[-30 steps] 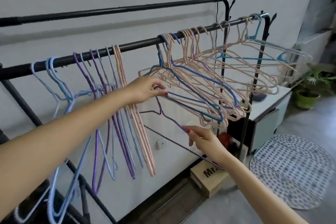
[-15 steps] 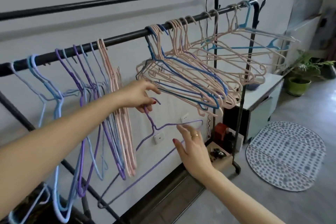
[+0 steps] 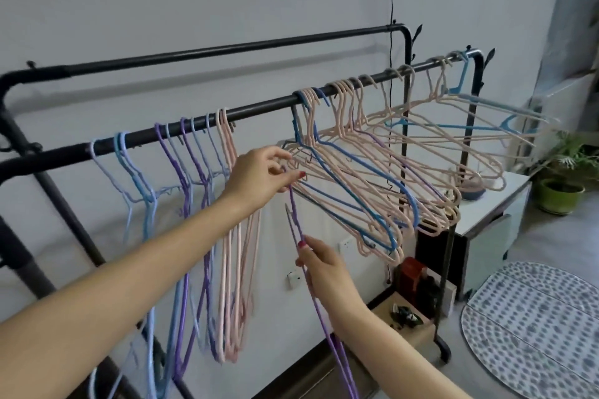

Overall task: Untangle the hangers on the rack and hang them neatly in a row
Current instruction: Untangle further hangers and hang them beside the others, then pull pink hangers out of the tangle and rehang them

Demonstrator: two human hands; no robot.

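Observation:
A black rack rail [image 3: 259,107] runs across the view. On its left part, blue, purple and pink hangers [image 3: 207,204] hang straight down in a row. On the right, a tangled bunch of pink and blue hangers [image 3: 372,178] sticks out sideways. My left hand [image 3: 259,178] pinches the hook end of a loose purple hanger [image 3: 324,327], just left of the tangle. This hanger hangs nearly vertical, off the rail. My right hand [image 3: 321,266] holds its upper wires between fingers and thumb.
A second black rail [image 3: 227,48] runs behind, near the wall. Right of the rack stand a white cabinet [image 3: 492,214], a potted plant [image 3: 564,194] and a dotted floor mat [image 3: 534,330]. A cardboard box [image 3: 402,317] with small items sits by the rack foot.
The purple hanger has swung from lying slanted to hanging nearly vertical. My right hand rose and took hold of its upper part. My left hand kept its hold on the hook end.

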